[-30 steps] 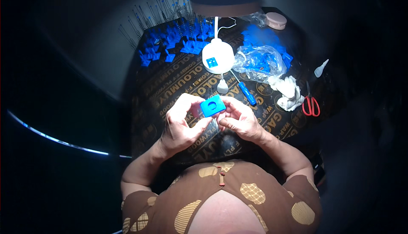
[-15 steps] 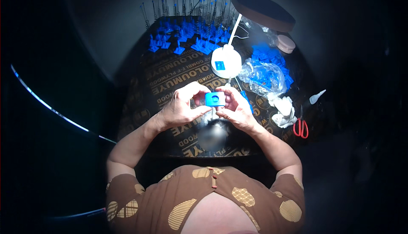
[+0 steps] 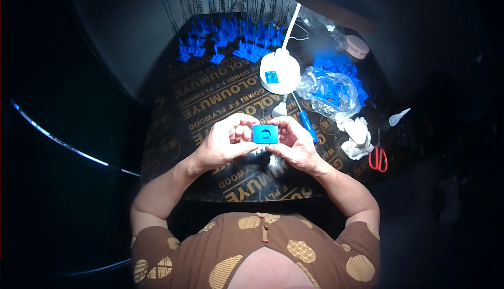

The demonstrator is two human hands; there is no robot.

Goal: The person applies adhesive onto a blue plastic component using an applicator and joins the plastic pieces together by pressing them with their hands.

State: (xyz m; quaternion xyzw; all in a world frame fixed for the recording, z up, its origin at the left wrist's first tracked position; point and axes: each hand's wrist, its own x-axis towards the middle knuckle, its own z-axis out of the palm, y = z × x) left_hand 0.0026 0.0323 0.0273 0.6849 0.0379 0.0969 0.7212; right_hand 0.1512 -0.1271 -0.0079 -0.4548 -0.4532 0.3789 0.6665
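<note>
Left hand (image 3: 223,141) and right hand (image 3: 295,145) grip a blue block (image 3: 265,134) at frame centre. Holding appears the step underway; moving it likely calls for steadiness.

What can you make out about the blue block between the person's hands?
The blue block is small, rectangular and looks like plastic, with a smooth face and a roundish cut-out near its middle; whether that goes right through cannot be told. Its face is turned toward the camera, long edges running roughly left to right. The left hand's grip touches its left end, the right hand's grip its right. It is held over the dark tabletop. Its underside is hidden.
</note>
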